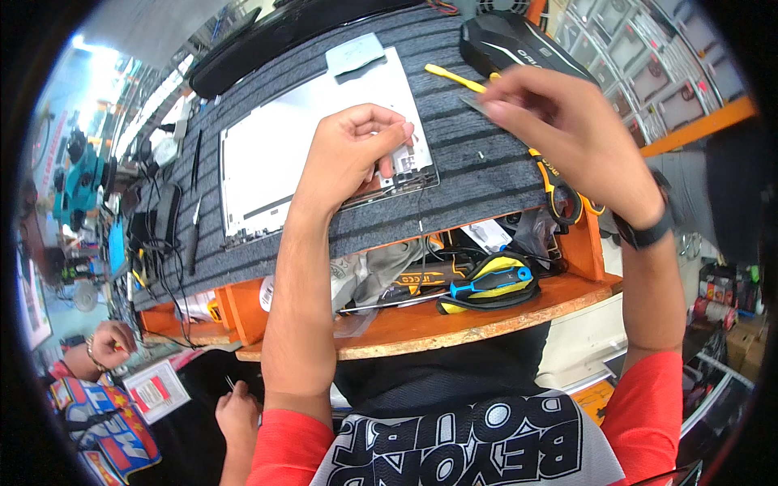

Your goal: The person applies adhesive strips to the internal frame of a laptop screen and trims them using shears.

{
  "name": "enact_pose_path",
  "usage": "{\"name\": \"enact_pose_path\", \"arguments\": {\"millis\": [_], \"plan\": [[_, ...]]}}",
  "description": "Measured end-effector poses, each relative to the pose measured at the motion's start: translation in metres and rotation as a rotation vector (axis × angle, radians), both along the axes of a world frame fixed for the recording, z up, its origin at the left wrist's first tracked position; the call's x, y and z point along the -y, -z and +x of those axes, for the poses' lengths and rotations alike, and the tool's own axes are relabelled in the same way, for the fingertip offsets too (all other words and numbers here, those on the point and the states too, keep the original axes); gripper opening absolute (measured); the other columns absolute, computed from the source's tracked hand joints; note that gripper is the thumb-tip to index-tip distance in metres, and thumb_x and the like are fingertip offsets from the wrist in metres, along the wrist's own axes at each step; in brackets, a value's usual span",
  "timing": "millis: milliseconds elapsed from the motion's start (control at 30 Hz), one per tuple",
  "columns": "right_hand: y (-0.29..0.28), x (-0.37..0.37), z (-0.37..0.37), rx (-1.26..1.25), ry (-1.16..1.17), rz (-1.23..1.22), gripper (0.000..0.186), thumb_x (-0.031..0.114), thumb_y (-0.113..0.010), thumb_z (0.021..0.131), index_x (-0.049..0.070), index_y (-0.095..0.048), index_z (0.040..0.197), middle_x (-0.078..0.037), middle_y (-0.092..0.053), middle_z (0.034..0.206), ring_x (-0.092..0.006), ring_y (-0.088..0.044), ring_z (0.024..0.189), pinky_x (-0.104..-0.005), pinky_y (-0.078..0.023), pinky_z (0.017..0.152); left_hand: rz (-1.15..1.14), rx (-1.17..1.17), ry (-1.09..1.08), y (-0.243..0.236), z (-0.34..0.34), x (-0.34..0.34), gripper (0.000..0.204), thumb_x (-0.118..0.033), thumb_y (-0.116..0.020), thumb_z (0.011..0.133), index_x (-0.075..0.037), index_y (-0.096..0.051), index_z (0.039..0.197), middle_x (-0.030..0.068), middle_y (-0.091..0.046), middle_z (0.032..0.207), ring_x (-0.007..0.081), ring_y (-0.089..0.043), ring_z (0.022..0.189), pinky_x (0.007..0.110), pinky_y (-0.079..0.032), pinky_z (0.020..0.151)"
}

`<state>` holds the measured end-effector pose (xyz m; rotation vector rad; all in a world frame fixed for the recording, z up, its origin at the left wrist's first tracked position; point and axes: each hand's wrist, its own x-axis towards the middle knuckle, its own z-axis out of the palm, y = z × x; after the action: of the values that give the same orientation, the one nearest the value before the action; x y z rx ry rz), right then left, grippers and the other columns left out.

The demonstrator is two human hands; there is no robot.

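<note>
**Left hand (344,162) at the corner of a flat white panel (275,150)**

The panel lies flat on the ribbed dark grey counter (466,190), in front of the person. Small dark and metallic parts (417,180) line its near right corner, and the left hand is over that corner, thumb and index fingertips pressed together; whether anything small sits between them cannot be told. A pale grey-blue pad (355,57) rests across the panel's far edge.

The right hand (559,121) is above the counter, to the panel's right, its fingers curled inward; whether they pinch anything cannot be told. A thin grey tip (472,104) shows beside them, and a slim yellow tool (454,77) lies just beyond. Yellow-and-black handles (555,190) lie below the right hand, and a black case (519,44) stands behind it. A black band (646,233) circles the right wrist.

Left of the panel are a slim black tool (196,158) and dark cables (166,219). Beneath the counter, a wooden shelf (486,328) carries a blue-and-black screwdriver (490,283) on a yellow-and-black pouch (519,301). At lower left, a co-worker's hands (237,413) show, one with a thin pointed item.
</note>
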<state>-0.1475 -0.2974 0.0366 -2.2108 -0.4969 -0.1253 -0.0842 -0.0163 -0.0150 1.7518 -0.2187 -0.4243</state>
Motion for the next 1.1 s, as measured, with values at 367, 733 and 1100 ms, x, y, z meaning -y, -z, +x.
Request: {"name": "enact_pose_path", "arguments": {"millis": [367, 733, 1100], "plan": [[0.003, 0.028, -0.073, -0.047, 0.336, -0.306, 0.015, 0.005, -0.074, 0.097, -0.001, -0.072, 0.111, -0.01, -0.067, 0.095, -0.0191, -0.059, 0.074, -0.0316, -0.048, 0.068, 0.027, 0.042, 0.01, 0.0, -0.003, 0.002, 0.014, -0.016, -0.074, 0.099, -0.004, -0.076, 0.106, 0.0012, -0.078, 0.086, 0.0008, -0.054, 0.051, 0.019, -0.033, 0.039], [0.012, 0.019, -0.073, 0.033, 0.248, -0.579, 0.041, 0.005, -0.075, 0.094, 0.003, -0.065, 0.133, -0.018, -0.063, 0.115, -0.0419, -0.066, 0.1, -0.0483, -0.054, 0.086, 0.02, 0.069, 0.055, -0.001, 0.0, 0.003, 0.013, -0.013, -0.072, 0.098, -0.004, -0.076, 0.105, 0.0009, -0.077, 0.083, 0.0007, -0.053, 0.051, 0.02, -0.031, 0.038], [-0.007, 0.036, -0.065, -0.101, 0.158, -0.691, 0.053, 0.001, -0.074, 0.086, -0.003, -0.063, 0.138, -0.026, -0.068, 0.113, -0.0469, -0.066, 0.103, -0.0503, -0.054, 0.087, 0.018, 0.064, 0.057, -0.001, 0.001, 0.002, 0.014, -0.015, -0.072, 0.098, -0.004, -0.076, 0.105, 0.0006, -0.077, 0.082, 0.0014, -0.053, 0.051, 0.021, -0.034, 0.039]]}}
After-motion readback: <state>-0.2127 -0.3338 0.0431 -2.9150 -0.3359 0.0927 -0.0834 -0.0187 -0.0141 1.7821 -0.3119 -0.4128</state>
